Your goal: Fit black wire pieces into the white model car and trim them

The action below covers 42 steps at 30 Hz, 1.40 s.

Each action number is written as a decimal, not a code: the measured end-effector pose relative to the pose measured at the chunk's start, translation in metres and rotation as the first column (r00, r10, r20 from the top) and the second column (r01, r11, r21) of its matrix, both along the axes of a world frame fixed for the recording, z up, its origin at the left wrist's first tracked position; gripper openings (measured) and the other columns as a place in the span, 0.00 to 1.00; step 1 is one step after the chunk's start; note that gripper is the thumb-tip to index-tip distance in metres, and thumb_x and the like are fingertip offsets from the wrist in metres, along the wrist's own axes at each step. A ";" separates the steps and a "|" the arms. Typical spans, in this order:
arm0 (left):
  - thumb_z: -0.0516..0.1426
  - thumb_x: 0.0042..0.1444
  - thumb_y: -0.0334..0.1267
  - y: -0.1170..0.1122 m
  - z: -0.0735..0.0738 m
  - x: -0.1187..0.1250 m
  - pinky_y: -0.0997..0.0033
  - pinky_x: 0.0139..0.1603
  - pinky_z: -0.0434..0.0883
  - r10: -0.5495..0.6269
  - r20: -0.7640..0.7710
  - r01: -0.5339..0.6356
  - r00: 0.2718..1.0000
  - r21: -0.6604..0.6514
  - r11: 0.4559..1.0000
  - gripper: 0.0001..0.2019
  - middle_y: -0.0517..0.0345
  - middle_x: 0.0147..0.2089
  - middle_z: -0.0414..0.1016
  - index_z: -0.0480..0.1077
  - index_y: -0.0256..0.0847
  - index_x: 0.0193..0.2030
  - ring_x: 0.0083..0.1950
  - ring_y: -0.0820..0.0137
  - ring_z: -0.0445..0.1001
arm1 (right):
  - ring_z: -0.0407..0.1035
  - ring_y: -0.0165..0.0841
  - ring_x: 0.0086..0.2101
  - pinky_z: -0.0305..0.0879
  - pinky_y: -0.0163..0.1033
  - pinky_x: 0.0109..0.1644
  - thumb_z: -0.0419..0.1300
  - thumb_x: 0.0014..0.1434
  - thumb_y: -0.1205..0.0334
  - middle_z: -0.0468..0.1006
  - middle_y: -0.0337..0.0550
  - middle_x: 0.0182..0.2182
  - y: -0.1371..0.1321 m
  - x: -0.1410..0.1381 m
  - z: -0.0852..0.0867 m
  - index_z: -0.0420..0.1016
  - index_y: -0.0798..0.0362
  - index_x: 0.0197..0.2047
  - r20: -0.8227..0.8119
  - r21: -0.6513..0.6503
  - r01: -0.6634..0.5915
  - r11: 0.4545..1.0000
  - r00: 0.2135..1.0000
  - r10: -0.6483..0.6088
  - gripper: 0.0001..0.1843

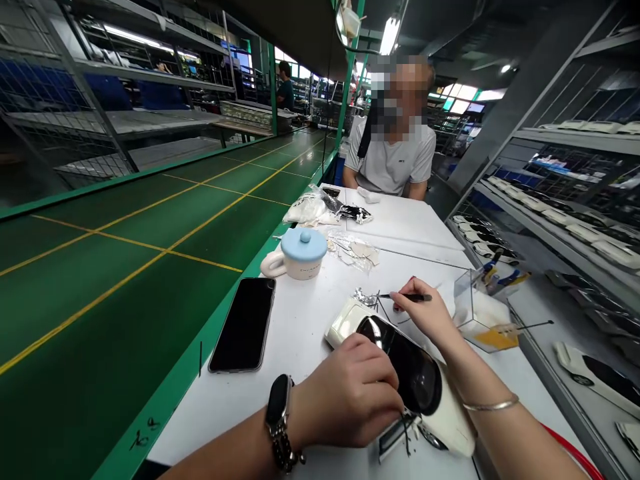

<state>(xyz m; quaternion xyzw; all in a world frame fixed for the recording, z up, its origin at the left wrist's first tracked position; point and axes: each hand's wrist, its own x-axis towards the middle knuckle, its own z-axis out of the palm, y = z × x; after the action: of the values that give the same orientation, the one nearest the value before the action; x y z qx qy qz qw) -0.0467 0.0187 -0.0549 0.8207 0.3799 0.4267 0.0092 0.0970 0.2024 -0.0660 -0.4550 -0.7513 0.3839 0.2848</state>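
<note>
A white model car [453, 417] with a black glossy roof lies at an angle on the white table, an open door hanging from its near side. My left hand [350, 390] is closed over this near side, gripping the car; its fingertips are hidden. Beyond the car, my right hand [425, 310] pinches a pair of black tweezers [417, 297]. Their tips point left, at a small heap of silvery foil [364, 297] with thin black strips beside it. More thin black strips [406, 433] lie by the open door.
A phone [243, 325] and a blue-lidded mug [303, 253] stand left, beside a green conveyor belt [150, 267]. Plastic bags [313, 207] lie farther back. At right are a clear box [475, 310] with tools and racks of model cars [595, 373]. A person [395, 160] sits opposite.
</note>
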 end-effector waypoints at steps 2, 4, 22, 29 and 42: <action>0.55 0.57 0.30 0.000 0.000 0.000 0.65 0.44 0.62 -0.007 -0.037 0.006 0.999 -0.007 1.000 0.04 0.60 0.35 0.73 0.70 0.40 0.32 0.39 0.71 0.69 | 0.68 0.34 0.26 0.62 0.41 0.34 0.63 0.49 0.55 0.74 0.40 0.22 0.005 -0.003 -0.001 0.64 0.52 0.27 0.034 0.014 0.014 1.000 0.999 -0.015 0.13; 0.55 0.58 0.31 0.000 0.000 0.000 0.65 0.44 0.61 -0.004 -0.059 0.003 0.998 -0.015 1.000 0.04 0.61 0.35 0.73 0.69 0.40 0.33 0.40 0.71 0.68 | 0.68 0.34 0.26 0.62 0.41 0.33 0.63 0.48 0.55 0.74 0.40 0.23 0.008 -0.005 0.000 0.65 0.52 0.28 0.065 0.029 0.010 1.000 0.998 -0.012 0.12; 0.55 0.58 0.31 -0.001 -0.001 0.001 0.65 0.43 0.61 0.015 -0.048 -0.015 0.999 0.006 1.000 0.04 0.60 0.35 0.73 0.69 0.40 0.32 0.39 0.71 0.68 | 0.67 0.33 0.26 0.63 0.40 0.31 0.64 0.48 0.50 0.73 0.40 0.24 0.015 -0.002 -0.001 0.66 0.52 0.29 0.069 0.020 -0.079 0.997 0.995 0.078 0.16; 0.55 0.57 0.30 0.000 -0.002 0.000 0.65 0.43 0.62 0.003 -0.031 -0.002 1.000 0.018 1.000 0.04 0.61 0.35 0.73 0.70 0.39 0.32 0.39 0.72 0.67 | 0.68 0.33 0.25 0.64 0.39 0.30 0.64 0.49 0.51 0.75 0.43 0.24 0.017 -0.005 0.000 0.65 0.53 0.28 0.069 0.002 -0.038 0.999 0.997 0.038 0.15; 0.56 0.57 0.31 0.001 -0.001 0.000 0.65 0.43 0.62 -0.006 -0.038 0.007 0.999 0.021 1.000 0.04 0.61 0.35 0.72 0.70 0.39 0.32 0.39 0.71 0.67 | 0.67 0.33 0.24 0.62 0.39 0.29 0.61 0.49 0.53 0.74 0.41 0.23 0.013 -0.015 0.006 0.64 0.52 0.27 0.152 0.040 -0.016 0.999 0.988 0.009 0.12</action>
<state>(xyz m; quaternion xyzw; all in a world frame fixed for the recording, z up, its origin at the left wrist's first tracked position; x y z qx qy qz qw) -0.0471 0.0196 -0.0564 0.8300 0.3727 0.4150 -0.0051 0.0825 0.2157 -0.0596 -0.4723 -0.7813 0.3346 0.2337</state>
